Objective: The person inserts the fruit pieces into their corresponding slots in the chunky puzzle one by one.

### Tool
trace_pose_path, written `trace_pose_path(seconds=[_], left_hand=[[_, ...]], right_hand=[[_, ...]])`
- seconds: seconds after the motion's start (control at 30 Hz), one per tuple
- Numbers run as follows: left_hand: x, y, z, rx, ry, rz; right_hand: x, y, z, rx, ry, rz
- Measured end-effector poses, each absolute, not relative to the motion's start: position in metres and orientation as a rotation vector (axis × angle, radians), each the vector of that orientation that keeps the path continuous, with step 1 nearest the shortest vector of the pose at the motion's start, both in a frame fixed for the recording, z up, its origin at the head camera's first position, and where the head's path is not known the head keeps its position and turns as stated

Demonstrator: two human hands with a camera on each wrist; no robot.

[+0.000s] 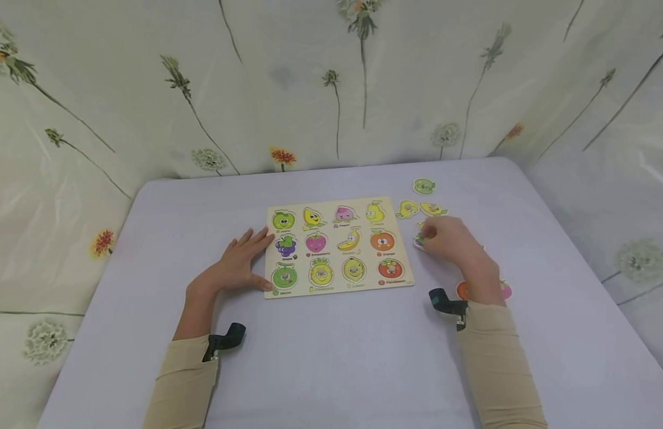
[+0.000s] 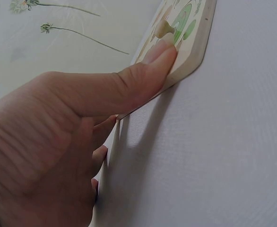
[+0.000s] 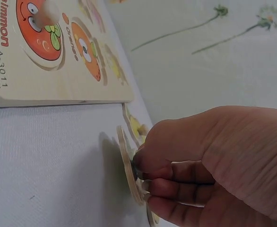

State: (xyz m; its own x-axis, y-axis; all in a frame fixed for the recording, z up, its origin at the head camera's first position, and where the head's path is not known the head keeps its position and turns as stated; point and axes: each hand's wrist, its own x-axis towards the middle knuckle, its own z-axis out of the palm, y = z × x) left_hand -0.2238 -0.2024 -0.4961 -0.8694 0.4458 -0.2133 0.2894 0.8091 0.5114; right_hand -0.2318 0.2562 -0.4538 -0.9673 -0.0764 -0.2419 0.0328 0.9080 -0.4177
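A wooden fruit puzzle board [image 1: 401, 250] lies on the white-covered table, with knobbed pieces in its bottom row. My left hand [image 1: 232, 268] is at the board's left side, fingers spread and fairly straight. In the left wrist view the thumb [image 2: 148, 71] presses on the board's corner beside the melon's knob [image 2: 164, 29]. Right of the board, my right hand [image 1: 450, 238] pinches a small puzzle piece [image 1: 419, 241] that shows some purple and green. The right wrist view shows this piece edge-on, tilted over the table; the fingers partly hide its face.
Beyond the right hand lie a green apple piece [image 1: 424, 186], a pear piece [image 1: 407, 208] and a yellow piece [image 1: 433, 208]. An orange piece [image 1: 462, 291] and a pink piece [image 1: 505, 290] show beside the right forearm, which partly covers them. A flowered curtain [image 1: 310, 71] hangs behind the table.
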Motion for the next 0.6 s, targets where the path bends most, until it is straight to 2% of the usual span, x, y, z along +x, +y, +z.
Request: trace_pose_path(seconds=[0.6], left_hand=[[-0.226, -0.204, -0.5, 0.556, 2.674, 0.688]], right_hand=[[-0.233, 0.245, -0.451, -0.102, 2.83, -0.646]])
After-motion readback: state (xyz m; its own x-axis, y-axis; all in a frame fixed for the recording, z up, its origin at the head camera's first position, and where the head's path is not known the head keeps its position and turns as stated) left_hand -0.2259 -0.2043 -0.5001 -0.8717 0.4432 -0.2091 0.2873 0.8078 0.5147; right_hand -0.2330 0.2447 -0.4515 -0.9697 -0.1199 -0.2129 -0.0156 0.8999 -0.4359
